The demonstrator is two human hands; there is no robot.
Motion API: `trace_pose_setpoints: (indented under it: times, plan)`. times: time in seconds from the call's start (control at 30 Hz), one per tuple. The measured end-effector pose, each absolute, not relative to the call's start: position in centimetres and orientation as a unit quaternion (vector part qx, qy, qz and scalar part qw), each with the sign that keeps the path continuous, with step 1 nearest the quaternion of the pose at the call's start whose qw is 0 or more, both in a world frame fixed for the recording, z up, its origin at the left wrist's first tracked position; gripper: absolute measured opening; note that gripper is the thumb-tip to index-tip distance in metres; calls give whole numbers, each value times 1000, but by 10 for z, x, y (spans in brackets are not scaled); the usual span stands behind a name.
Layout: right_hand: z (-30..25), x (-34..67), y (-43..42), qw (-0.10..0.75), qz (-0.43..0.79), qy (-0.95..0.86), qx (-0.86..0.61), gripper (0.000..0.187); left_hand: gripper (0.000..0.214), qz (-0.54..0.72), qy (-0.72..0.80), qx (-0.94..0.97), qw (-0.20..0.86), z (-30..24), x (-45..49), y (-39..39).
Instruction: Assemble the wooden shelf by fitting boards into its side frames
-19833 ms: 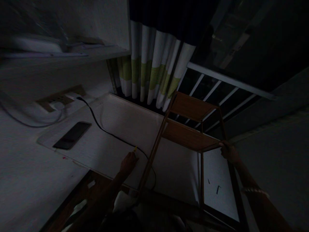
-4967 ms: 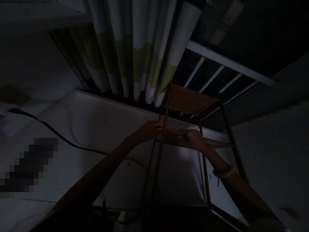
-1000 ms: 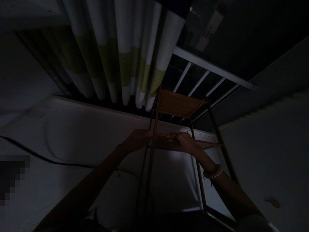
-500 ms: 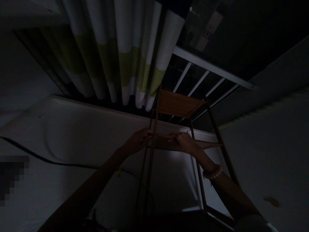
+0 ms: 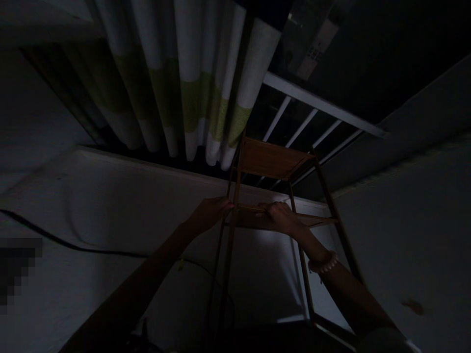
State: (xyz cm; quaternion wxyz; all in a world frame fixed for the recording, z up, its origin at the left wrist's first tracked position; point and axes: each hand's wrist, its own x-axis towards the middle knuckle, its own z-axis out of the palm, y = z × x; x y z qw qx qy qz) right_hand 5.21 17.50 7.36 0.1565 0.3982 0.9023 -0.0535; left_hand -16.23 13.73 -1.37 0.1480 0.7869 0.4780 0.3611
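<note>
A small wooden shelf rack (image 5: 272, 159) with thin brown posts lies tilted on a pale surface in a dim room. My left hand (image 5: 209, 213) is closed at the rack's near left post, level with the middle shelf (image 5: 316, 221). Whether it holds a small tool is hidden by the dark. My right hand (image 5: 281, 217) grips the front edge of that middle shelf, fingers curled over it. A beaded bracelet (image 5: 324, 263) sits on my right wrist.
A white and green striped curtain (image 5: 195, 98) hangs just behind the rack. White window bars (image 5: 316, 105) run to the right. A black cable (image 5: 73, 245) crosses the pale surface at left, with a small yellow piece (image 5: 181, 264) on it.
Almost nothing differs from the last second; both hands stay on the middle shelf. About twenty seconds ago my left hand was down by the cable and my right hand held the shelf's right side.
</note>
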Motion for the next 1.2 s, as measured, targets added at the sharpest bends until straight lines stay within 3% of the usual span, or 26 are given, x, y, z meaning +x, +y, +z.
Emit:
trace_pose_setpoints:
  times: [0.17, 0.43, 0.87, 1.2]
  plan:
    - [74, 51, 175, 164, -52, 900, 402, 31, 24, 402, 477, 763, 171, -17, -167, 133]
    - [72, 51, 176, 143, -44, 906, 397, 29, 25, 349, 429, 832, 36, -14, -169, 134]
    - [75, 50, 176, 147, -37, 910, 387, 33, 35, 348, 481, 790, 150, -14, -163, 140]
    - [73, 46, 176, 155, -37, 908, 388, 31, 23, 368, 467, 794, 126, -16, -179, 133]
